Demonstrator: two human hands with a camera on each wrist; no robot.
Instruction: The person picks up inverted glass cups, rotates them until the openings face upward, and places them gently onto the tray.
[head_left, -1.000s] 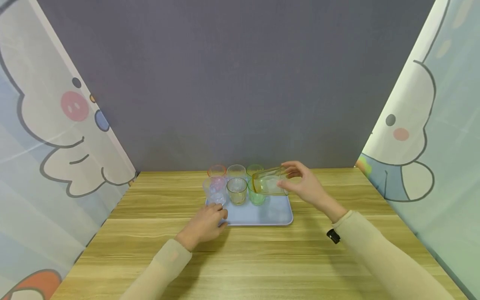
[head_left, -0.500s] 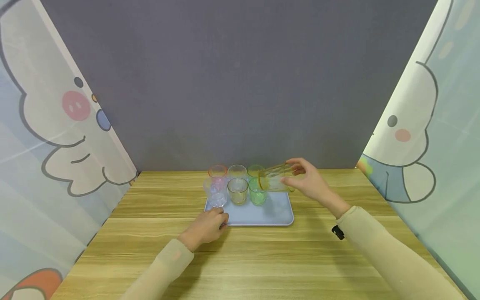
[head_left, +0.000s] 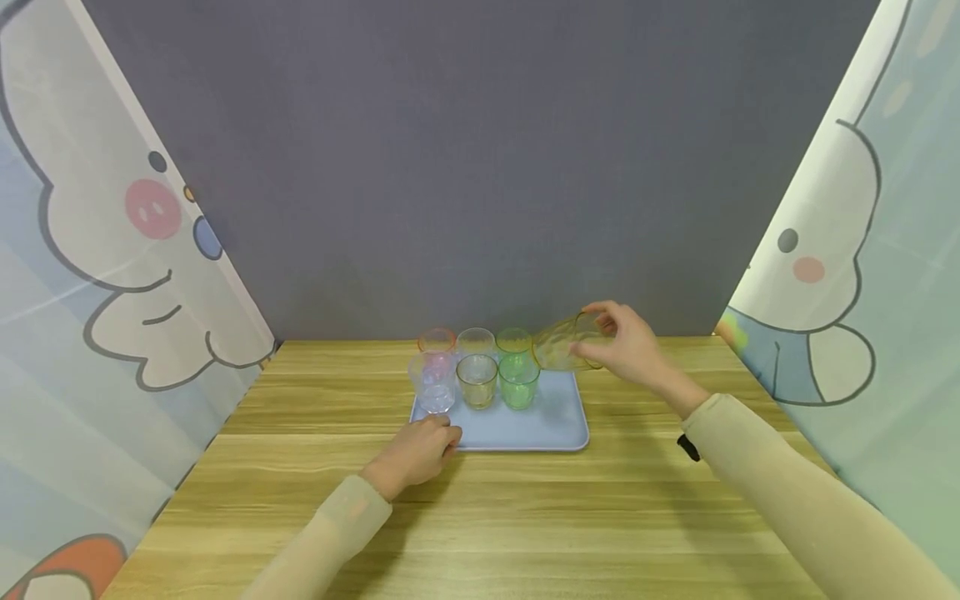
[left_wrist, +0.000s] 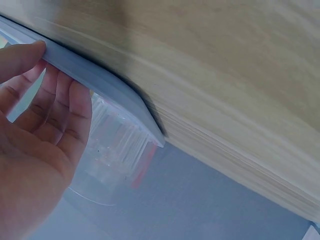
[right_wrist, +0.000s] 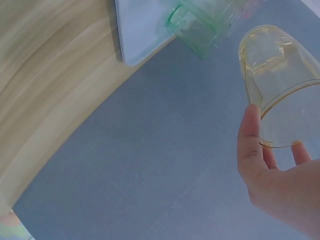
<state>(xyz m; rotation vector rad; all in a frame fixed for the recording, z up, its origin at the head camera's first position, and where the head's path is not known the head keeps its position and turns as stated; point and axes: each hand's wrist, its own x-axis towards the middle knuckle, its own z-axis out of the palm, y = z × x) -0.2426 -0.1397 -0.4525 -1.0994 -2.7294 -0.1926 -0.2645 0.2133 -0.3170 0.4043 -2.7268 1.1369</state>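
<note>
A light blue tray (head_left: 540, 429) lies on the wooden table (head_left: 495, 517) and carries several tinted glasses: clear (head_left: 432, 383), yellow (head_left: 477, 381) and green (head_left: 518, 381) in front, with pink (head_left: 436, 340), clear (head_left: 475, 340) and green (head_left: 513, 339) behind. My right hand (head_left: 626, 346) holds a yellow-tinted glass (head_left: 562, 343) tilted on its side above the tray's far right corner; in the right wrist view the same glass (right_wrist: 277, 85) is pinched by my thumb (right_wrist: 250, 135). My left hand (head_left: 420, 450) grips the tray's front left edge (left_wrist: 100, 85), thumb on the rim.
A grey panel (head_left: 480, 167) closes the back of the table. Cartoon-printed curtains hang at the left (head_left: 90, 250) and right (head_left: 862, 250). Bare tabletop stretches in front of the tray and to both sides.
My right hand has lifted the tilted yellow glass up and to the right, away from the front green glass toward the tray's far right corner. The left hand stays at the tray edge.
</note>
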